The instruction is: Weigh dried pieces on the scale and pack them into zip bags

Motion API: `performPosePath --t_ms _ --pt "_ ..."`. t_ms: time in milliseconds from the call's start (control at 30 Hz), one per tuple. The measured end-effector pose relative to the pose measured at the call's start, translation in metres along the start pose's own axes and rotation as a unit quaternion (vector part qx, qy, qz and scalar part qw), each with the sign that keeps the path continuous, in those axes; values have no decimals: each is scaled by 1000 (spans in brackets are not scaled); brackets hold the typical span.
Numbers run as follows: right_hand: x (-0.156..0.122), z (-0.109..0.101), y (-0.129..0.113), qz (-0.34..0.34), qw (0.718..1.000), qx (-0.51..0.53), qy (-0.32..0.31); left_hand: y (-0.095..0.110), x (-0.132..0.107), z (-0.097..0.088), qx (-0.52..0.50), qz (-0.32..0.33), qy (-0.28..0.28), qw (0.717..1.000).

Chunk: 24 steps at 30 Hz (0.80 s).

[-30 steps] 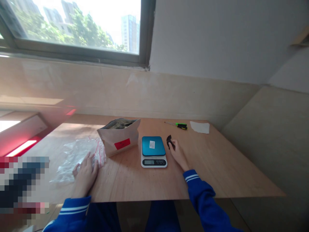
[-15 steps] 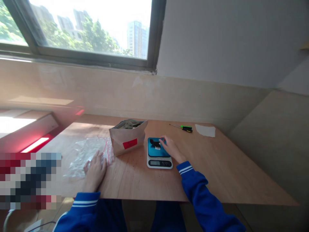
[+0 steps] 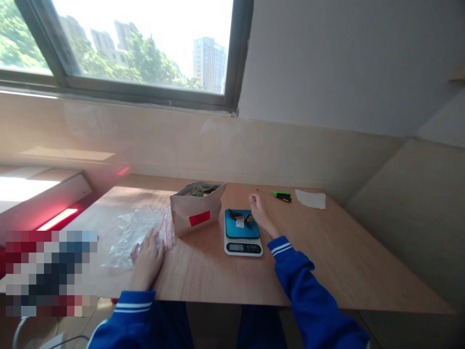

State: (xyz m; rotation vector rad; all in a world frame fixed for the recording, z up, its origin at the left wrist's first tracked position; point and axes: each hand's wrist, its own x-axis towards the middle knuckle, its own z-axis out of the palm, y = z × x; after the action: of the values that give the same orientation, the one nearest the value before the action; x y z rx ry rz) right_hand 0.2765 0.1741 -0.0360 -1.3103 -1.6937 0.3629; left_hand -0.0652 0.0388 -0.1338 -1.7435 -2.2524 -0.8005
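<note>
A person's left hand lies flat, fingers spread and closed on nothing, on a clear plastic zip bag, pressing the one bag against the wooden table. To its right, one kraft pouch with a red label stands upright, its mouth open and its greyish-green contents held inside by the upright walls. Next along, one digital scale with a teal platform carries two small dark pieces, apparently alike, though they are too small in view to be sure; set on the platform, they rest where the scale can bear their weight. The right hand hovers open and empty just beside them. Farther right lie one green-handled screwdriver and one white sheet.
</note>
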Motion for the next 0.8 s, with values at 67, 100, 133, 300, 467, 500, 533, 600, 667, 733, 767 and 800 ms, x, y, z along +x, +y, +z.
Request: performPosePath --t_ms 67,100,133,300,467,500,533,600,667,733,767,800 --pt "15 -20 -35 -29 999 30 7 1 0 -1 -2 -5 1 1000" --pt "21 -29 -57 -70 994 78 -11 2 0 -1 -4 -6 1 1000" --pt "27 -37 -80 -112 986 119 -37 2 0 -2 -6 -6 2 1000" --pt "39 -32 -169 -258 915 96 -293 4 -1 -5 -11 3 -4 1000" --pt "57 11 -184 -320 868 -68 -373 5 -1 -5 -11 -5 -10 1000" --pt "60 19 -184 -321 865 -94 -375 6 -2 -5 -11 -5 -9 1000" --pt "63 25 -182 -318 859 -117 -383 6 -2 -5 -11 -4 -9 1000" --pt "67 37 -179 -303 849 -157 -404 6 -2 -5 -9 -3 -9 1000" --pt "68 46 -176 -286 846 -188 -410 7 -2 -5 -7 -3 -10 1000" --pt "68 54 -172 -265 841 -208 -424 7 -3 -6 -6 0 -9 1000" --pt "68 57 -170 -249 839 -215 -434 7 -3 -7 -6 2 -7 1000" --pt "68 60 -168 -238 838 -221 -438 8 -3 -7 -6 5 -5 1000"
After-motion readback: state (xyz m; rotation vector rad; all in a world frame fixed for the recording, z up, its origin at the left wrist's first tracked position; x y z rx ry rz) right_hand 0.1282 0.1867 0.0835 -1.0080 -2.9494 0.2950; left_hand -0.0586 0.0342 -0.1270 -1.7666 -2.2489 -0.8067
